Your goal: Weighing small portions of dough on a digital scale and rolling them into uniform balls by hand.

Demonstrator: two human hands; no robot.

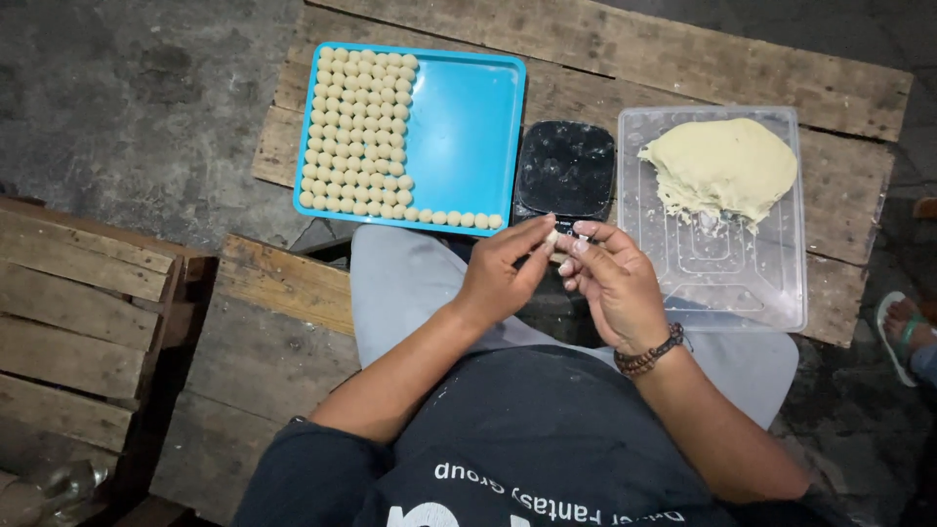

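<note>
My left hand (501, 273) and my right hand (610, 278) meet above my lap, fingertips pinching a small pale piece of dough (553, 237) between them. Just beyond the hands sits a black kitchen scale (566, 166). To its left lies a blue tray (468, 127) with several rows of small round dough balls (356, 127) filling its left part and front edge. To the right, a clear plastic lid (717, 273) carries a large lump of pale dough (724, 166).
Tray, scale and lid rest on a wooden pallet (683, 59) over a dark concrete floor. Another pallet (78, 312) stands at the left and a plank bench (264, 332) under me. A sandalled foot of another person (903, 332) shows at the right edge.
</note>
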